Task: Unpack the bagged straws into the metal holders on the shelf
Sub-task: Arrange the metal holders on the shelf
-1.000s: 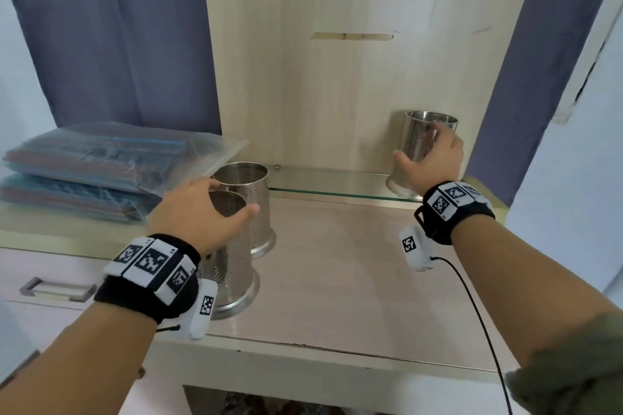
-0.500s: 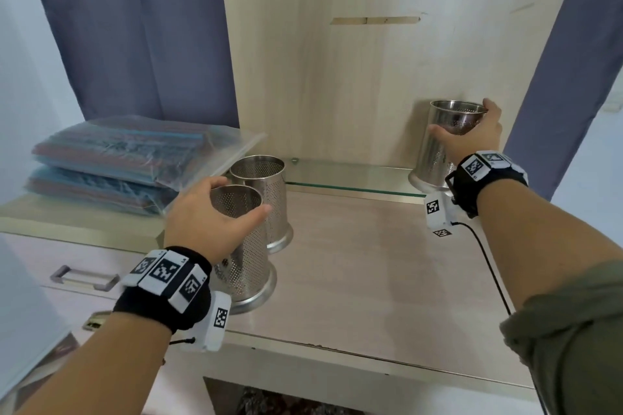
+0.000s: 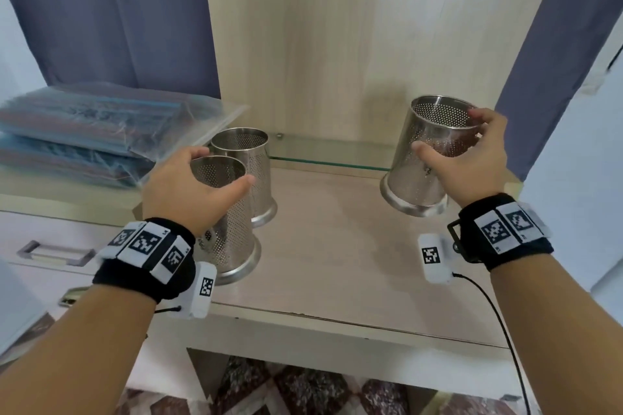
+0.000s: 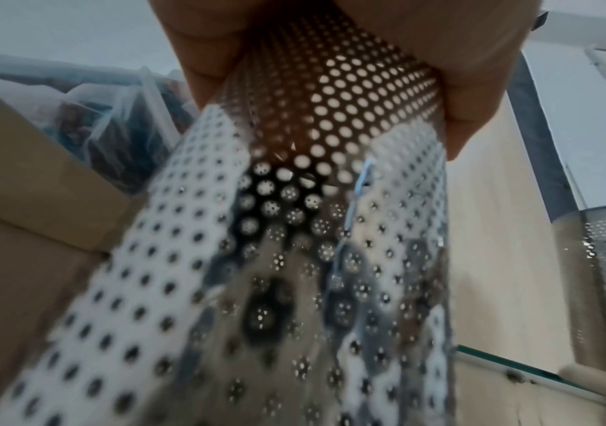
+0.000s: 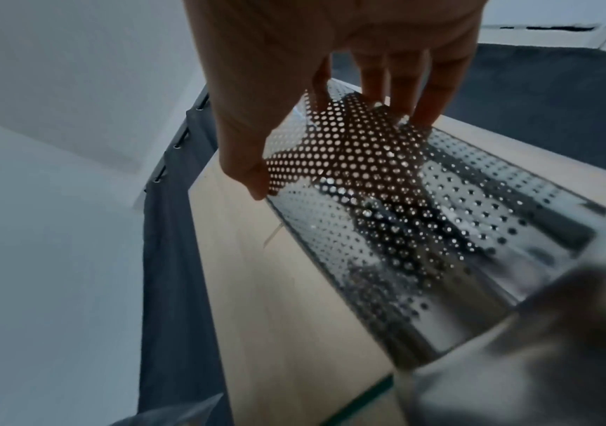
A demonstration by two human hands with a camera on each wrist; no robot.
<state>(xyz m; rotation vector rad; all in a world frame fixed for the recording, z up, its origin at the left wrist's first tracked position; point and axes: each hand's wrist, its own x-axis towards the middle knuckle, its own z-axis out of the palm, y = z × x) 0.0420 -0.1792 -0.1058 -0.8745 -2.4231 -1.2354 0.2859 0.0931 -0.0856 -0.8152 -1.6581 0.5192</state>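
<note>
Three perforated metal holders are in view. My left hand [image 3: 199, 185] grips the top of the near left holder [image 3: 232, 246], which stands on the wooden shelf [image 3: 337, 246]; its wall [image 4: 294, 259] fills the left wrist view. A second holder [image 3: 251, 172] stands just behind it. My right hand [image 3: 468, 158] grips the third holder [image 3: 421, 158], which is tilted and lifted off the shelf at the right; thumb and fingers wrap its wall [image 5: 385, 187]. Two clear bags of coloured straws [image 3: 101, 131] lie stacked at the left.
A glass pane [image 3: 330, 152] lies on the shelf's back part against the wooden back panel [image 3: 354, 61]. Blue curtains [image 3: 111, 10] hang on both sides. A drawer with a metal handle [image 3: 54, 251] sits at lower left. A cable [image 3: 499, 323] trails from my right wrist.
My right hand has lifted the right holder from the back corner, tilted it and brought it forward. My left hand stays on the near left holder.
</note>
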